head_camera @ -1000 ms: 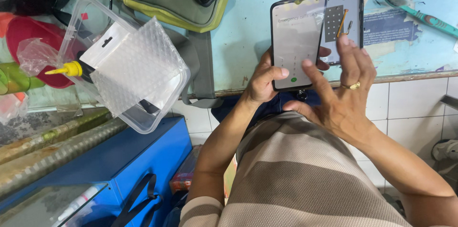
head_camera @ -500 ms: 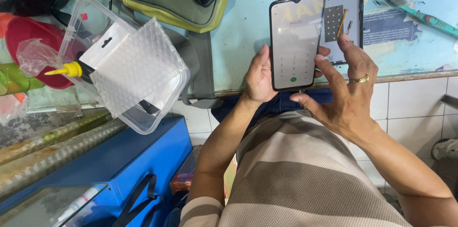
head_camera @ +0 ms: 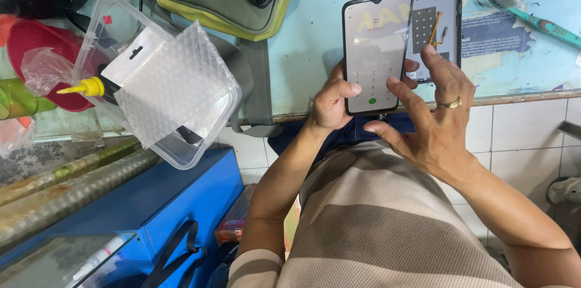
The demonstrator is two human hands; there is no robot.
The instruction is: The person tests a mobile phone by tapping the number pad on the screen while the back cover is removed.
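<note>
The left hand (head_camera: 330, 103) grasps a phone (head_camera: 375, 52); the right hand (head_camera: 433, 121) has loose fingers (head_camera: 402, 91) at its screen, hiding part of a back cover (head_camera: 433, 15) on the worktop (head_camera: 315, 39).

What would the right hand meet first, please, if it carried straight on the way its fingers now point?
Probably the lit smartphone: the right hand points up and leftward with its fingertips at the screen's lower edge. The opened phone back lies just beyond on the blue table; depth is unclear.

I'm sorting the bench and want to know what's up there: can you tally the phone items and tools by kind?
Phones with lit screen: 1, the phone in the left hand
Opened phone backs: 1, the back shell
Toothbrushes: 1, the teal toothbrush
Total: 3
</note>
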